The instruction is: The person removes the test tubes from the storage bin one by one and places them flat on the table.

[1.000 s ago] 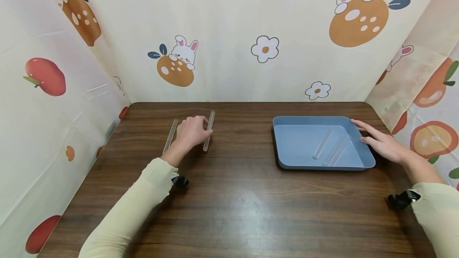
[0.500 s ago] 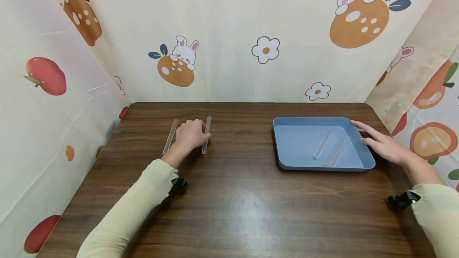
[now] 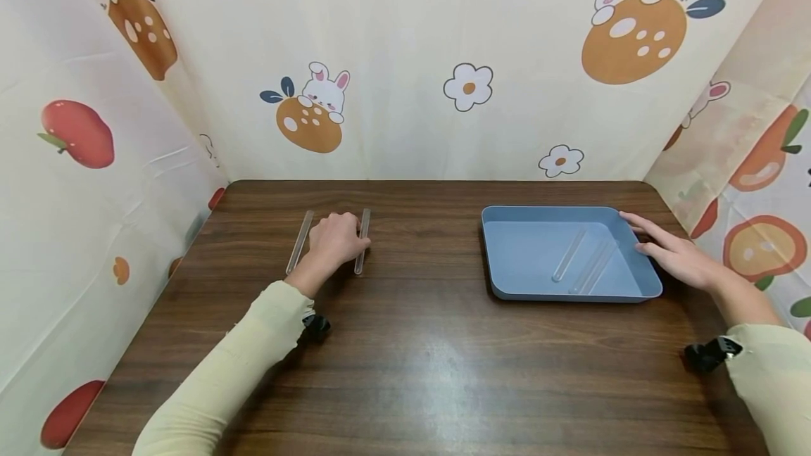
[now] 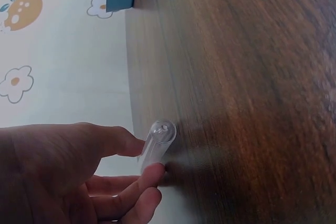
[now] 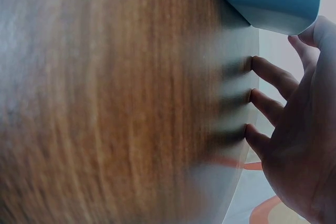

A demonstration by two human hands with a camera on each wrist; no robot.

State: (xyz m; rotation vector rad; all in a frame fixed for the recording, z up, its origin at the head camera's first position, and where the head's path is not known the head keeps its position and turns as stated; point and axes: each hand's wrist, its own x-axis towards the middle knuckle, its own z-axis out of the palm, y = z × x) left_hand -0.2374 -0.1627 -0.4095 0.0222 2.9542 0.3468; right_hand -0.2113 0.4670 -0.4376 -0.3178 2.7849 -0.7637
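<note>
My left hand [image 3: 334, 238] is at the left of the table, pinching a clear test tube [image 3: 360, 262] between thumb and fingers. In the left wrist view the rounded end of this tube [image 4: 164, 131] points up past the thumb, low over the wood. Another clear tube [image 3: 299, 243] lies just left of the hand, slanted, parted from it by a small gap. On the right, my right hand [image 3: 681, 257] rests with extended fingers at the right rim of a shallow blue tray [image 3: 519, 252]. In the right wrist view several fingertips [image 5: 254, 94] touch the table beside the tray.
Inside the tray lie several clear tubes [image 3: 569, 255], slanted and close together toward its right side. Brown wood-grain table [image 3: 431, 343] spreads between the hands. A curtain [image 3: 405, 34] printed with rabbits and fruit stands along the back and both sides.
My left hand has brought its test tube slightly left and toward me, lower and closer to the other tube. The right hand and the tray have stayed in place.
</note>
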